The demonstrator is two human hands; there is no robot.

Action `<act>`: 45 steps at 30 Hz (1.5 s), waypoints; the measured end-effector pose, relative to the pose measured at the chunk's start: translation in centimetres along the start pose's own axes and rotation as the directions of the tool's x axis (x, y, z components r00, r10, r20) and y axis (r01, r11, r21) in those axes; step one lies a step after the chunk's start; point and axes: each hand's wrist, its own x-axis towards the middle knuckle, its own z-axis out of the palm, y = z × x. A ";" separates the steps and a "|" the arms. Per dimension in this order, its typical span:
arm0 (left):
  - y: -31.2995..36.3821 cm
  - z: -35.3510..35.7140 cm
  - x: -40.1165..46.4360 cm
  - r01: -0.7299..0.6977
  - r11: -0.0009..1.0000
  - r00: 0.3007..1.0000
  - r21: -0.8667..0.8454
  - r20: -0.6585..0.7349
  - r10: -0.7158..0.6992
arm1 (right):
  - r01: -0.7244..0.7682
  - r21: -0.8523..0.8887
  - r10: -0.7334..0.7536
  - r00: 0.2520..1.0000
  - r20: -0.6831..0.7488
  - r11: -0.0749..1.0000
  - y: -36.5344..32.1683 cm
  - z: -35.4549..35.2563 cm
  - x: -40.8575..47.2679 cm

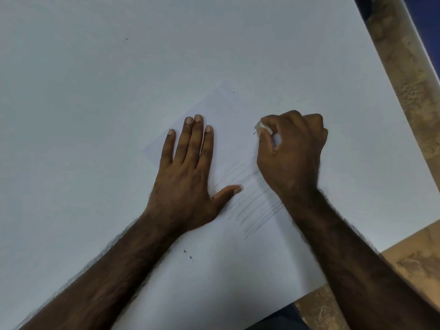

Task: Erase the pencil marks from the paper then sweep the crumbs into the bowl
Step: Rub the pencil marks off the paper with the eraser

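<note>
A white sheet of paper (228, 120) lies on a white table (95, 79), its outline faint. Grey pencil marks (252, 203) run in slanted strokes between my two hands. My left hand (188, 172) lies flat on the paper, fingers spread, thumb pointing at the strokes. My right hand (292, 151) is closed on a small white eraser (262, 127), whose tip touches the paper above the strokes. A few dark crumbs (189, 256) lie near my left wrist. No bowl is in view.
The table's right edge runs diagonally from top right to bottom centre, with a brownish mottled floor (409, 96) beyond it. A dark blue surface (426, 17) shows in the top right corner. Tiny dark specks (127, 39) dot the tabletop.
</note>
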 end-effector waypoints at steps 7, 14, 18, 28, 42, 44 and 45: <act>0.0 0.0 -0.1 -0.004 1.000 1.000 0.008 -0.002 0.004 | 0.113 0.029 -0.114 0.993 0.025 0.993 -0.8 -0.3 -5.4; 0.0 -0.2 -0.1 -0.003 1.000 1.000 -0.012 0.005 0.003 | -0.036 -0.004 0.035 0.998 -0.052 0.999 0.2 0.0 -1.8; 0.0 -0.1 -0.1 -0.006 1.000 1.000 0.003 0.002 0.006 | 0.084 0.016 -0.084 0.996 0.000 0.996 -0.6 -0.3 -5.8; 0.0 0.0 -0.1 -0.003 1.000 1.000 -0.007 -0.009 0.003 | 0.002 0.016 0.000 0.997 -0.077 1.000 0.3 -0.1 -4.4; 0.0 -0.1 -0.1 -0.011 1.000 1.000 -0.002 -0.009 0.011 | 0.135 0.031 -0.134 0.990 -0.042 0.990 -0.4 0.3 -4.9; 0.0 -0.2 -0.1 -0.013 1.000 1.000 0.001 -0.004 0.013 | 0.137 0.022 -0.136 0.988 -0.067 0.990 -0.3 0.6 -3.8; 0.0 -0.2 -0.1 -0.012 1.000 1.000 0.000 -0.002 0.012 | 0.109 0.019 -0.107 0.991 -0.082 0.994 0.0 0.6 -2.9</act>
